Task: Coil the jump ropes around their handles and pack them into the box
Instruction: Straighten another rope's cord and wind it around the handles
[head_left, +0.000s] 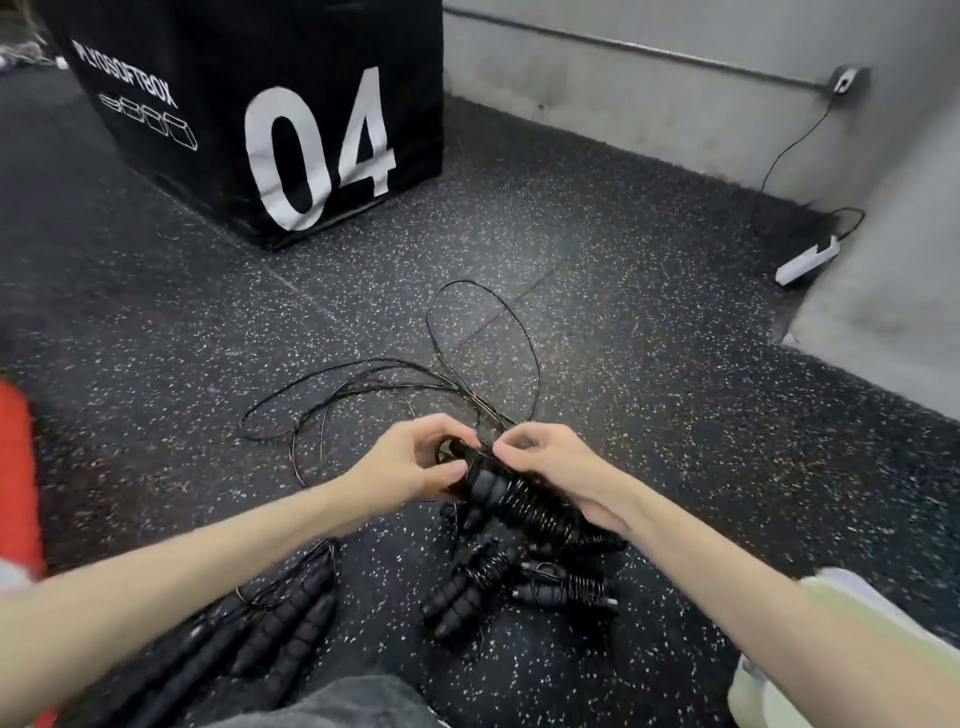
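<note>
Both hands hold one bundle above the floor (597, 291): the left hand (410, 462) curls round the far end of the paired handles (485, 486), thumb across them, while the right hand (558, 470) pinches the rope (483, 332) at the top of the handles, its heel resting against the coil (540, 512) already wound on. That coil covers only the near half of the handles. From the pinch the free rope runs out over the floor in a tall loop ahead and several flatter loops to the left, crossing one another.

Those crossings are the main risk, I judge: pulled in as they lie, they could draw into a knot or a kink and stall the winding. If the pinch slackens, the springy turns may slip off the smooth end and unwind.

Below the hands lie two wound bundles (519, 582), touching each other; the held rope could snag them and drag them along. Unwound handles (291, 618) lie near the left forearm.

No packing box is in view; the black cube (249, 104) marked 04 stands well ahead.
</note>
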